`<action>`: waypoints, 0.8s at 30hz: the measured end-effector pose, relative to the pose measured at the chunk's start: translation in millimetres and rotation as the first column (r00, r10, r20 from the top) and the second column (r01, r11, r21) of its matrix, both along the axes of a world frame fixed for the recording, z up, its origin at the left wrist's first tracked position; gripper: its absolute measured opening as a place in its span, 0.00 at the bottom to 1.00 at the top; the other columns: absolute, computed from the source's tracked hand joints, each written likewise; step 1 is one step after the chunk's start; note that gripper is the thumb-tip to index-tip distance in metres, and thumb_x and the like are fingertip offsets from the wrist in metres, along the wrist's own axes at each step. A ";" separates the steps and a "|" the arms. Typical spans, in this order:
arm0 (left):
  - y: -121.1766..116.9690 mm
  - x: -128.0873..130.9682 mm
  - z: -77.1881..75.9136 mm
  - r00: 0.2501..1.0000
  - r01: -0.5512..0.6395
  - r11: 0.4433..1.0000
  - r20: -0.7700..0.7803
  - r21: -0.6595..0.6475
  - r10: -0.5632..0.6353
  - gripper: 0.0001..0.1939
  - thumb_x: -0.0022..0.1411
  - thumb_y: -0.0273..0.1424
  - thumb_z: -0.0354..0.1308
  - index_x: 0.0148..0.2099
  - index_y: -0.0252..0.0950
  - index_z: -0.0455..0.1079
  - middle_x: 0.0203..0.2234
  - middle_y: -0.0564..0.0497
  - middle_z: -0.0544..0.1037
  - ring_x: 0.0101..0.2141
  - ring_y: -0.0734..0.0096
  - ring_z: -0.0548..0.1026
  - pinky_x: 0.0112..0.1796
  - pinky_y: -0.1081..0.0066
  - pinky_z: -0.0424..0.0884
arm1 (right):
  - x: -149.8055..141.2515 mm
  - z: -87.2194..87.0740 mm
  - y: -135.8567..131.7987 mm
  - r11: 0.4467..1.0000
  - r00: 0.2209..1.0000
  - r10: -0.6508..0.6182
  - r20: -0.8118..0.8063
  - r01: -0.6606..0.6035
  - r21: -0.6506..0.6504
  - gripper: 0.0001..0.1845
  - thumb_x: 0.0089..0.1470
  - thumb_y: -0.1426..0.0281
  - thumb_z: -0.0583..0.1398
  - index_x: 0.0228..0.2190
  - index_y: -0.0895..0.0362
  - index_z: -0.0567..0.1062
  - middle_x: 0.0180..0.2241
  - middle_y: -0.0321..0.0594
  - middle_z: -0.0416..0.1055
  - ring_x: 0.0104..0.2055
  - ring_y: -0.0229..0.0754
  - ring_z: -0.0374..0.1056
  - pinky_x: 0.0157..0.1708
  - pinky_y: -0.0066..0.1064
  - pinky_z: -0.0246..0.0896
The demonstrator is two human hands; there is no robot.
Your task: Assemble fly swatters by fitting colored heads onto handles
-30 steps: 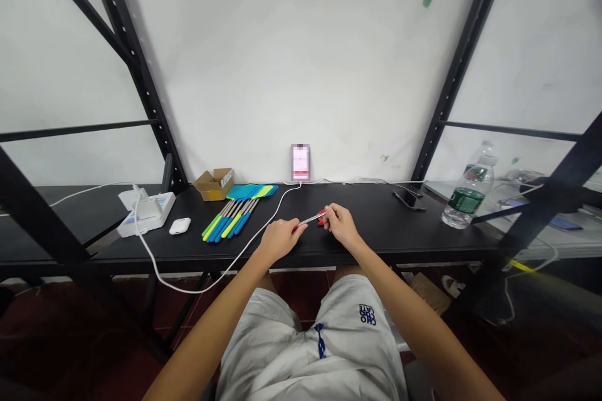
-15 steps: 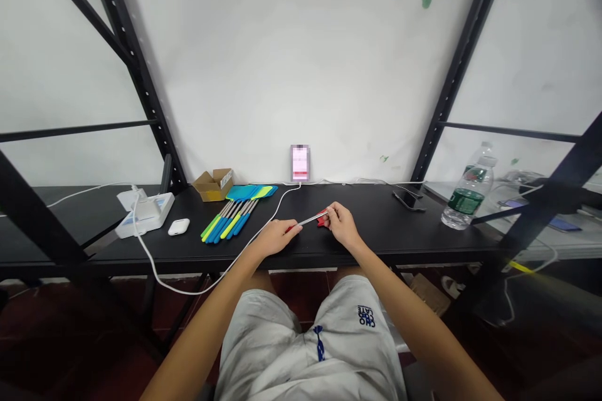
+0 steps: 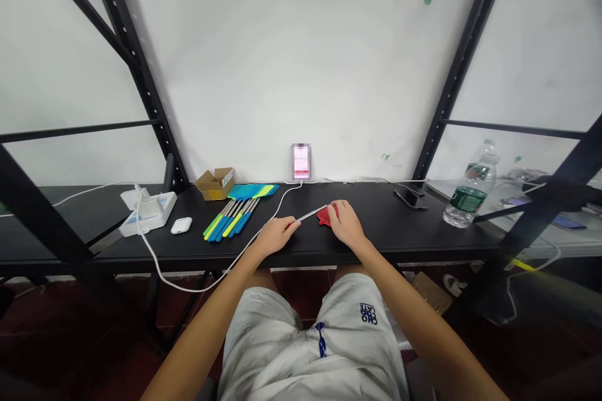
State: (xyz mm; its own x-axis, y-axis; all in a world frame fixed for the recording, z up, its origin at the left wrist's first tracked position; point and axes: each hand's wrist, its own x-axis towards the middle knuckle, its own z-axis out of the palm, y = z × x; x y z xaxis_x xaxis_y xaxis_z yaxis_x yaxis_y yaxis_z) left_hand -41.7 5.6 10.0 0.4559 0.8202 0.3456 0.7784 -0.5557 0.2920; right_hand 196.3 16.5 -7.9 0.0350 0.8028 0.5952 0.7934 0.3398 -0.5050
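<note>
A red fly swatter [image 3: 324,217] with a thin metal rod is stretched between my two hands just above the black table. My left hand [image 3: 277,235] is closed around its handle end, which is mostly hidden by my fingers. At the other end my right hand [image 3: 347,222] grips the flat red head, covering part of it. To the left lie several similar fly swatters [image 3: 239,214] side by side, with blue and yellow-green handles and heads pointing away from me.
A small open cardboard box [image 3: 215,184] stands behind the swatters. Left of them are a white earphone case [image 3: 181,225] and a power strip [image 3: 149,213]. A phone [image 3: 301,163] leans on the wall, its white cable crossing the table. Another phone [image 3: 411,198] and water bottles [image 3: 466,200] are right.
My right hand has shifted slightly right and turned over the red head, of which more now shows. My left hand stays on the handle end, and the rod still spans between them.
</note>
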 end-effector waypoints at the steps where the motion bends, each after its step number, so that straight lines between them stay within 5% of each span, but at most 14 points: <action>1: 0.5 0.4 -1.6 0.999 -0.033 0.999 -0.010 0.026 0.034 0.23 0.70 0.47 0.39 0.32 0.39 0.66 0.26 0.52 0.75 0.30 0.67 0.72 0.29 0.72 0.53 | 1.2 -0.7 -0.5 1.000 0.996 -0.011 0.091 0.014 -0.024 0.24 0.64 0.57 0.46 0.47 0.58 0.72 0.55 0.53 0.66 0.57 0.51 0.61 0.54 0.41 0.54; 3: 0.7 1.6 -3.8 0.994 -0.103 0.992 -0.035 0.074 0.106 0.23 0.70 0.47 0.39 0.34 0.40 0.67 0.27 0.51 0.76 0.31 0.65 0.73 0.29 0.71 0.52 | 2.0 -3.7 -1.0 0.994 0.968 0.015 0.251 0.012 -0.108 0.26 0.63 0.56 0.47 0.53 0.58 0.69 0.63 0.53 0.56 0.64 0.54 0.52 0.58 0.43 0.49; 6: -0.4 3.5 -4.5 0.980 -0.176 0.978 -0.070 0.113 0.185 0.23 0.70 0.47 0.38 0.36 0.40 0.68 0.28 0.49 0.76 0.32 0.63 0.74 0.29 0.71 0.51 | 1.0 -8.2 -2.1 0.974 0.911 0.097 0.401 -0.004 -0.228 0.29 0.63 0.53 0.48 0.57 0.57 0.67 0.65 0.50 0.54 0.67 0.54 0.46 0.61 0.46 0.43; 16: -1.7 4.7 -3.1 0.969 -0.212 0.972 -0.106 0.103 0.223 0.25 0.70 0.48 0.37 0.38 0.40 0.70 0.30 0.47 0.78 0.34 0.61 0.75 0.32 0.70 0.56 | -1.9 11.9 -23.3 0.931 0.845 0.221 0.487 -0.034 -0.363 0.33 0.62 0.51 0.46 0.60 0.57 0.63 0.64 0.52 0.55 0.66 0.54 0.47 0.60 0.47 0.44; 20: -2.0 4.8 -2.6 0.966 -0.225 0.970 -0.107 0.092 0.235 0.25 0.70 0.48 0.37 0.39 0.40 0.70 0.31 0.46 0.78 0.35 0.61 0.75 0.33 0.70 0.57 | -3.0 22.1 -38.0 0.874 0.772 0.395 0.498 -0.149 -0.463 0.48 0.49 0.39 0.55 0.61 0.57 0.61 0.64 0.54 0.53 0.64 0.60 0.48 0.57 0.50 0.48; 24: -1.9 4.8 -3.0 0.966 -0.228 0.969 -0.104 0.099 0.238 0.24 0.70 0.47 0.37 0.39 0.41 0.70 0.31 0.47 0.78 0.34 0.61 0.75 0.31 0.70 0.55 | -12.1 30.3 -49.6 0.858 0.683 0.478 0.552 -0.228 -0.461 0.53 0.37 0.50 0.69 0.62 0.52 0.61 0.61 0.50 0.58 0.59 0.60 0.55 0.52 0.46 0.55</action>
